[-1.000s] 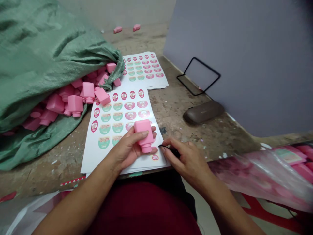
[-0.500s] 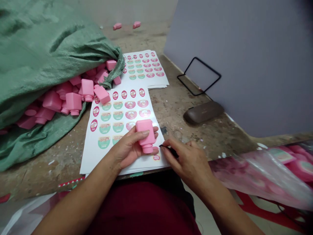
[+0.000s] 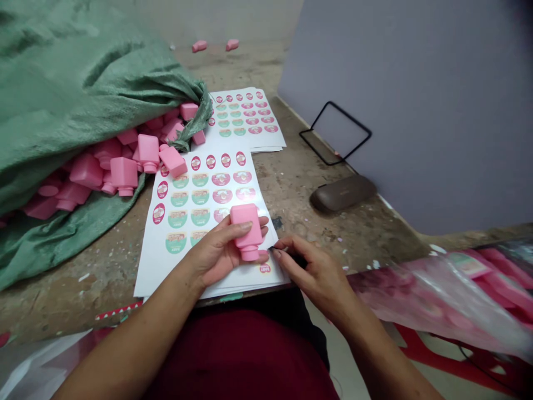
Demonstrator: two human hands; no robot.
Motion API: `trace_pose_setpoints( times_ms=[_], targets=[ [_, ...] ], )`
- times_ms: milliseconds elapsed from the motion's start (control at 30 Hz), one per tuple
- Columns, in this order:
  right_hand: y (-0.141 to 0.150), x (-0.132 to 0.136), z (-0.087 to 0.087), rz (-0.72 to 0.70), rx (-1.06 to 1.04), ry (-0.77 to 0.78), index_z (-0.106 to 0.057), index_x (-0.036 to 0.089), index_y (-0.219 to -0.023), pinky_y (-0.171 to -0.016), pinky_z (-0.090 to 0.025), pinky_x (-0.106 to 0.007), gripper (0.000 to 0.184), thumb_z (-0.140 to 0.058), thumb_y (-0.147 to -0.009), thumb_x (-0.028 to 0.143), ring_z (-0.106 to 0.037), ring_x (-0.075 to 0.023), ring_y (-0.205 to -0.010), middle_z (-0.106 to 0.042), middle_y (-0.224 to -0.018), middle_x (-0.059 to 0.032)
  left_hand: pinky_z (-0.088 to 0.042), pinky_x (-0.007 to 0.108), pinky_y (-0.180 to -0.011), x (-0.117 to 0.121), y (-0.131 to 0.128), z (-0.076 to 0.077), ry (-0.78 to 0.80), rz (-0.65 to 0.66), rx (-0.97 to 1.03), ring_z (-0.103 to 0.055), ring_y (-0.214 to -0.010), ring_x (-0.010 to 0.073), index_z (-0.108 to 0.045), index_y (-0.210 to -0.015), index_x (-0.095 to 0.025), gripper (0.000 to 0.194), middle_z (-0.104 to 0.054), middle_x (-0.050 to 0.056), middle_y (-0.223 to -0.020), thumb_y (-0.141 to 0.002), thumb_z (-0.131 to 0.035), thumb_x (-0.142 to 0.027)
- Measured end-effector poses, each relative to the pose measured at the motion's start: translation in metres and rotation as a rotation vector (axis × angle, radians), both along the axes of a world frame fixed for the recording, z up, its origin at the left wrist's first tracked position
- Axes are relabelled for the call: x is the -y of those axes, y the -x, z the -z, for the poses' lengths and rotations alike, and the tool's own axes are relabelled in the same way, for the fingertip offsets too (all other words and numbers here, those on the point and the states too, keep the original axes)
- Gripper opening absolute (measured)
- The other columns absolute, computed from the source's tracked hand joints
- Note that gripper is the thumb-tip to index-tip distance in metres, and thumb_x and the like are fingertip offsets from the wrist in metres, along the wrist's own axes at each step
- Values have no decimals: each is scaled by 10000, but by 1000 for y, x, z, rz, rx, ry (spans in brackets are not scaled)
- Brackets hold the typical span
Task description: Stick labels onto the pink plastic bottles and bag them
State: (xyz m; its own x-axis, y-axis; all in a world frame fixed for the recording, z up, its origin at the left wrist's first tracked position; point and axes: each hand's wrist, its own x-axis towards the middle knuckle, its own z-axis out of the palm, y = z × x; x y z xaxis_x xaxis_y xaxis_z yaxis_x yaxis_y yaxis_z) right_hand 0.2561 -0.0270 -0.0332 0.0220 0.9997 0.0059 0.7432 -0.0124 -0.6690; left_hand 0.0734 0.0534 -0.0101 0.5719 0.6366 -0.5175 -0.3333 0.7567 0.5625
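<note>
My left hand [image 3: 222,247] is closed around a pink plastic bottle [image 3: 246,229], its neck toward me and its broad side facing up. The bottle is held just above a stack of sticker sheets [image 3: 156,272] printed with green, pink and red labels. Close to its neck, my right hand [image 3: 310,266] pinches a thin dark pointed tool [image 3: 272,248], mostly hidden by the fingers, so its exact kind is unclear. The tip is over the sheet's right edge, near a small red label [image 3: 265,268].
Several pink bottles [image 3: 124,173] spill from a green woven sack [image 3: 104,94] at left. More sticker sheets [image 3: 266,139] lie behind. To the right are a brown case [image 3: 343,193], a black wire stand [image 3: 368,133], a grey panel [image 3: 408,111] and a clear bag of labelled bottles [image 3: 441,294].
The view has shifted very slightly. Both hands keep nearly the same pose, the left still on the bottle and the right still pinching the dark tool beside its neck.
</note>
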Motion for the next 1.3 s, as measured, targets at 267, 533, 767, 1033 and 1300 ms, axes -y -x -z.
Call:
trace_pose_setpoints(
  times_ms=[267, 533, 767, 1033, 1300],
  targets=[
    [3, -1, -7, -81, 272, -171, -625, 221, -865, -651, -293, -324, 177, -475, -949, 265, -561, -149, -552, -725, -711, 10, -545, 567, -942, -1, 0, -1, 17, -4, -3, -606, -1179, 302, -606, -1230, -189, 445, -655, 153, -1285, -793, -683, -158],
    [3, -3, -4, -132, 320, -215, -626, 212, -873, -670, -274, -330, 202, -455, -966, 262, -527, -147, -542, -716, -715, 3, -452, 465, -1088, -1, 0, 3, 63, -117, 93, -647, -1158, 290, -595, -1179, -87, 369, -710, 184, -1147, -817, -645, -134],
    [6, -5, -1, -89, 337, -257, -634, 212, -835, -651, -264, -318, 199, -526, -948, 334, -499, -148, -560, -685, -684, -1, -428, 456, -1107, -1, -1, 7, 51, -161, 104, -639, -1171, 276, -570, -1210, -99, 385, -710, 169, -1142, -833, -639, -133],
    [8, -1, 0, 120, -289, 0, -575, 228, -707, -563, -364, -279, 191, -621, -823, 373, -481, -133, -553, -567, -614, 27, -469, 428, -1059, -2, -3, 8, 19, -120, 95, -681, -1063, 246, -578, -1250, -83, 376, -719, 161, -1107, -878, -588, -143],
    [-10, 18, -20, 370, -806, -6, -538, 224, -685, -377, -248, -219, 327, -713, -727, 497, -343, -87, -402, -394, -491, 77, -486, 411, -1033, 2, 1, 9, -24, -70, 94, -662, -1121, 259, -546, -1294, -140, 494, -691, 161, -1194, -817, -673, -162]
  ],
)
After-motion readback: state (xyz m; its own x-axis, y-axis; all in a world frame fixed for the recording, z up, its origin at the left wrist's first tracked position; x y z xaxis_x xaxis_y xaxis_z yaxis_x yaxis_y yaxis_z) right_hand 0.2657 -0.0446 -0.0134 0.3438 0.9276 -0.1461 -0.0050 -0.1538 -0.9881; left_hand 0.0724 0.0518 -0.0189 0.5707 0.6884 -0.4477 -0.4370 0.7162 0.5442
